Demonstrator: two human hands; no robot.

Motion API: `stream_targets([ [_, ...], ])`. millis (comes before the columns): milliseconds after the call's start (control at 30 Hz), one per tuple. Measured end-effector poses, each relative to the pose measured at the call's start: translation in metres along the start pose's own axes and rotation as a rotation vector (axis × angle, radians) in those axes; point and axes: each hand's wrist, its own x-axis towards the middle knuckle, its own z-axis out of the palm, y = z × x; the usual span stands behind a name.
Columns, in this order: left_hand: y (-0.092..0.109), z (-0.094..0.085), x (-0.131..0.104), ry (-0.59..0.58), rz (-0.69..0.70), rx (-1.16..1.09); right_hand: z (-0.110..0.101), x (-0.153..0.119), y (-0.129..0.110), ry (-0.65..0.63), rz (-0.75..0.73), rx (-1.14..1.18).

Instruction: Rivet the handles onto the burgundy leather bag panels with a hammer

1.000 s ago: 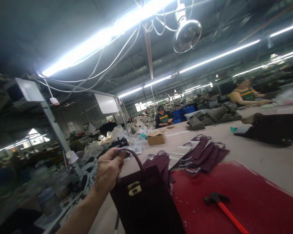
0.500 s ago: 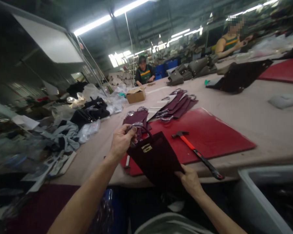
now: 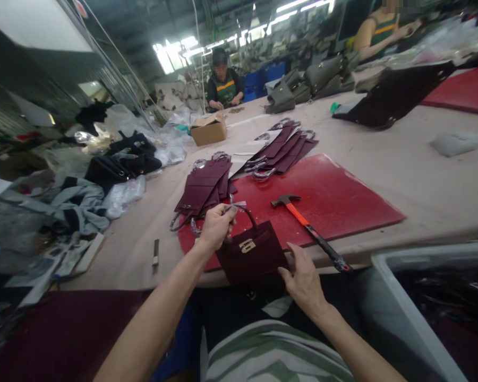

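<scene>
A dark burgundy handbag piece (image 3: 258,262) with a gold clasp and a rounded handle hangs over the table's front edge. My left hand (image 3: 218,227) is closed around the plastic-wrapped handle at its upper left. Beside the piece's right edge is my right hand (image 3: 302,276), thumb and fingers apart, the thumb at or very near that edge. A claw hammer (image 3: 298,215) with an orange and black handle lies on the red board (image 3: 342,196), its grip reaching past the board's front edge. The lower part of the handbag piece is dark and hard to make out.
Burgundy bag pieces (image 3: 205,183) with wrapped handles lie beyond my left hand, more (image 3: 284,151) behind the board. A small blade-like tool (image 3: 155,254) lies left. A grey bin (image 3: 414,313) stands at right. A cardboard box (image 3: 209,130) and two co-workers are farther back.
The handbag piece has tipped, so its front looks shorter. My right hand has loosened from its lower right edge and spread its fingers. My left hand keeps the handle. The view has tilted downward.
</scene>
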Motion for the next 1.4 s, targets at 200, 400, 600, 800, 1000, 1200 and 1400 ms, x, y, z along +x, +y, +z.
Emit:
stream_targets([
  [200,-0.041,0.034,0.053,-0.021,-0.160,0.116,-0.008,0.046,-0.030,-0.101,-0.254,-0.131],
  [400,-0.078,0.046,0.064,0.024,-0.138,0.248,0.019,0.078,-0.019,-0.482,-0.303,-0.248],
  [600,-0.085,0.010,0.036,0.035,0.170,0.472,0.028,0.080,-0.010,-0.552,-0.264,-0.247],
  [800,-0.104,-0.023,-0.032,-0.266,0.447,0.893,0.026,0.076,-0.014,-0.550,-0.266,-0.235],
  [1000,-0.120,-0.017,-0.058,-0.220,0.395,1.064,0.028,0.070,-0.018,-0.528,-0.269,-0.292],
  [1200,-0.115,-0.018,-0.056,-0.260,0.349,1.060,0.029,0.066,-0.024,-0.480,-0.243,-0.304],
  [1400,-0.112,-0.016,-0.058,-0.253,0.327,1.048,0.031,0.064,-0.026,-0.468,-0.242,-0.345],
])
